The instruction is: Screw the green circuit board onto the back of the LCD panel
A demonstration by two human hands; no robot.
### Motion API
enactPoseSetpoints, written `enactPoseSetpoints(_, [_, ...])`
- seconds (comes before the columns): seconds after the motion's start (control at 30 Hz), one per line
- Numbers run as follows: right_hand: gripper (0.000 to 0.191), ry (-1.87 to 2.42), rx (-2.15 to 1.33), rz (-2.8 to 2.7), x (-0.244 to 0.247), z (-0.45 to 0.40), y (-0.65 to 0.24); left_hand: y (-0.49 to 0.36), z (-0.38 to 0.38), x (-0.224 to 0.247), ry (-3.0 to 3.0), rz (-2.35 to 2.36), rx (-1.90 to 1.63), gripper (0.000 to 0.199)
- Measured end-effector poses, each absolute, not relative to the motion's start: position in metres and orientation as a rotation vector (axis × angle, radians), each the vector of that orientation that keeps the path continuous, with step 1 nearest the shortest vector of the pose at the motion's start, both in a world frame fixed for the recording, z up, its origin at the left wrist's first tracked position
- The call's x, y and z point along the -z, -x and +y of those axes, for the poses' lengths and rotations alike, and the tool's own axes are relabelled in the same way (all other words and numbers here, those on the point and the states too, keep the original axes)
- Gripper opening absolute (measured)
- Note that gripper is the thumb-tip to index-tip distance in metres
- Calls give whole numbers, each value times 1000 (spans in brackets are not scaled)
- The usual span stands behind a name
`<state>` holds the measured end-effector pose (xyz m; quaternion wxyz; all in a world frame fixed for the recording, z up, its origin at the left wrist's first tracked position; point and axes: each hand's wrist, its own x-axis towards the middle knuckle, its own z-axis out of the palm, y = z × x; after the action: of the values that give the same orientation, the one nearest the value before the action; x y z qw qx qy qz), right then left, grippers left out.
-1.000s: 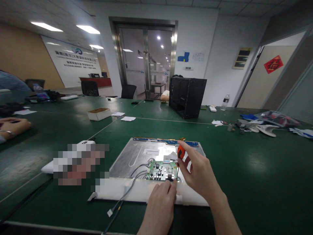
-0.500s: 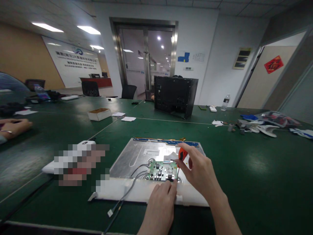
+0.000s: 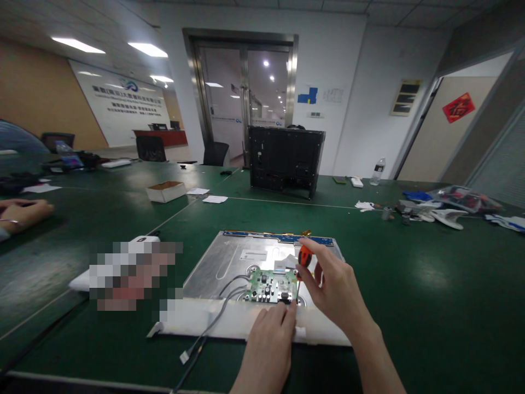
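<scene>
A dark green table (image 3: 410, 284) spreads under everything, and a silver metal panel (image 3: 213, 268) lies flat on it, with a white strip (image 3: 192, 320) along its near edge. The left hand (image 3: 270, 325) rests across that strip, back upward, fingers close together and forefinger stretched forward; whether they pinch anything is hidden. Just beyond these fingertips sits the green circuit board (image 3: 270, 285), on the middle of the panel. The right hand (image 3: 334, 287), over the panel's right half, has thumb and fingers closed around the orange handle of a screwdriver (image 3: 304, 255). The screwdriver's shaft points down to the board's near right corner, beside the left forefinger. Grey cables (image 3: 223, 311) run from the board over the panel's near edge onto the table.

Left of the panel lies a white object (image 3: 145, 241), partly blurred out; farther left is another person's hand (image 3: 28, 212). Beyond the panel stand a small open box (image 3: 166, 192), to the left, and a black computer case (image 3: 285, 161). A bottle (image 3: 378, 171) stands beyond it to the right. Farthest behind the panel are glass doors (image 3: 223, 82) in a white wall (image 3: 328, 60).
</scene>
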<state>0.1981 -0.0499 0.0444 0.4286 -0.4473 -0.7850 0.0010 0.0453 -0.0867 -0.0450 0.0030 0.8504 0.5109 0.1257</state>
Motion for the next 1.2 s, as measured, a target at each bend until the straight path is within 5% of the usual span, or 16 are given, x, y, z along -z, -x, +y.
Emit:
enactPoseSetpoints(0.2, [34,1139,157,-1973,-43,-47,-200,-45,-86,47,-2670,1592,-399,48])
enactPoseSetpoints(0.47, [53,1133,-54,-1985,-44,-52,-198,-46,-86,43,-2642,1596,-354,50])
enactPoseSetpoints(0.87, [38,1157,118,-1976,-43,-48,-200,-45,-85,48,-2649,1591,-386,51])
enactPoseSetpoints(1.2, [47,1128,-98,-1940,-42,-50,-198,-46,-86,44,-2635,1589,-362,49])
